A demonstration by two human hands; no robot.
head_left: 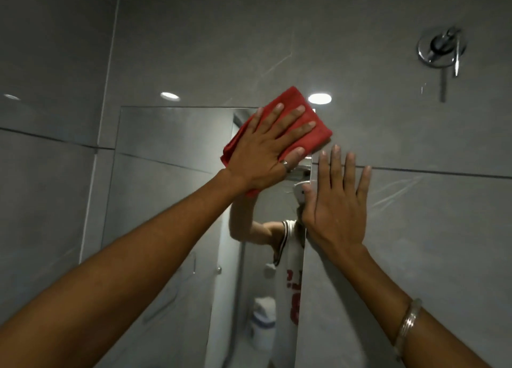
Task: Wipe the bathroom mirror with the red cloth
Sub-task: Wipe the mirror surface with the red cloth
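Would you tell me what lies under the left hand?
The red cloth lies under the flat left hand, pressed to the mirror near its top right corner. The glass beneath the cloth is hidden.

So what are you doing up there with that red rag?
A person is cleaning the bathroom mirror. The left hand is spread flat on a folded red cloth and presses it against the top right corner of the mirror. The right hand lies open and flat on the grey tiled wall just beside the mirror's right edge, holding nothing, probably for support. A shiny tap handle sticks out of the wall higher up on the right.
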